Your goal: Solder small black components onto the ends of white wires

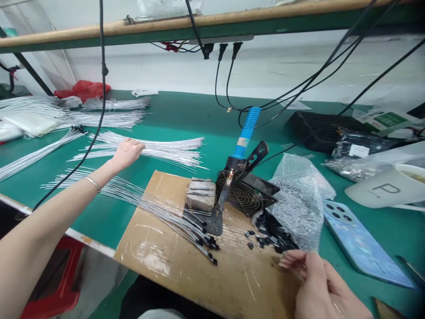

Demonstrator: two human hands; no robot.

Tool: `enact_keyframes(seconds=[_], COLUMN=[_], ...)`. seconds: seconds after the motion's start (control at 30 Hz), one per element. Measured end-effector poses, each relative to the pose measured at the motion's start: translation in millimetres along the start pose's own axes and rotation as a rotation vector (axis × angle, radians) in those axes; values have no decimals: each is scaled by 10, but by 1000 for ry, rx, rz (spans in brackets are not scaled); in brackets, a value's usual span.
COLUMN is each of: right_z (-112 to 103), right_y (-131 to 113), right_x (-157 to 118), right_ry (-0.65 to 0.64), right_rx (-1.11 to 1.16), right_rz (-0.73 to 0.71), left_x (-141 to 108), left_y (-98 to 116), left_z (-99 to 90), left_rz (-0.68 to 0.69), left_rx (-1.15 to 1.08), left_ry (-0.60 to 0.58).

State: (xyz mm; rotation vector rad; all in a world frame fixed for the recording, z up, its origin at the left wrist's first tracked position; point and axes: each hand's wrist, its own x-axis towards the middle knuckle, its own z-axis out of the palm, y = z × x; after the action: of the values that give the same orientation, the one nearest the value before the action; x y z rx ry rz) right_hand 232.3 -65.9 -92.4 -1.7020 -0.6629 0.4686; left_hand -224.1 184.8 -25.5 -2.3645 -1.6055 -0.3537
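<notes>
My left hand [129, 150] reaches out over a bundle of thin white wires [172, 148], its fingers bent together on the strands. How many strands it grips is hidden. My right hand [320, 281] is at the front right of a brown board [146, 248], thumb and fingers pinched together. Whatever lies between those fingertips cannot be made out. Just beyond them is a pile of small black plastic pieces [274, 230]. Across the board lie wires with black tips [166, 217]. A soldering iron with a blue handle [247, 130] leans in a dark metal stand, near a greyish block [200, 194].
A black fan [247, 195] stands behind the iron. To the right are a bag of small silvery pieces [299, 199], a blue phone [365, 243] and a white mug [381, 188]. Black cables hang from the shelf [159, 29]; one [102, 88] crosses above my left forearm.
</notes>
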Motion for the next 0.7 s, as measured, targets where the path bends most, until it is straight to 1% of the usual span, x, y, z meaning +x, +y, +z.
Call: enact_keyframes(seconds=[0.13, 0.23, 0.33, 0.43, 0.47, 0.5, 0.53, 0.57, 0.63, 0.7], right_z=[34, 41, 26, -5, -16, -25, -27, -21, 21, 90], right_y=[51, 74, 98, 86, 56, 9, -57, -138, -321, -480], right_x=[26, 41, 52, -25, -88, -170, -266, -369, -562, -698], right_ry=[-2, -34, -86, -69, -93, -148, -241, -366, -522, -637], right_rx=[94, 201, 271, 213, 183, 166, 150, 143, 171, 171], right_rz=[-30, -108, -149, -178, -210, -247, -292, -326, -316, -304], left_x=[-138, -287, -519, -843, -960, -1075, -1182, -1278, -1425, -1509], left_y=[33, 92, 201, 365, 429, 496, 564, 633, 767, 884], left_z=[-163, -336, -530, -661, -681, -689, -687, -678, -644, -602], left_rz=[-35, -27, 28, 134, 173, 210, 245, 279, 348, 400], left_rx=[14, 61, 112, 141, 140, 133, 120, 103, 59, 15], left_ry=[110, 217, 336, 445, 476, 501, 522, 536, 545, 539])
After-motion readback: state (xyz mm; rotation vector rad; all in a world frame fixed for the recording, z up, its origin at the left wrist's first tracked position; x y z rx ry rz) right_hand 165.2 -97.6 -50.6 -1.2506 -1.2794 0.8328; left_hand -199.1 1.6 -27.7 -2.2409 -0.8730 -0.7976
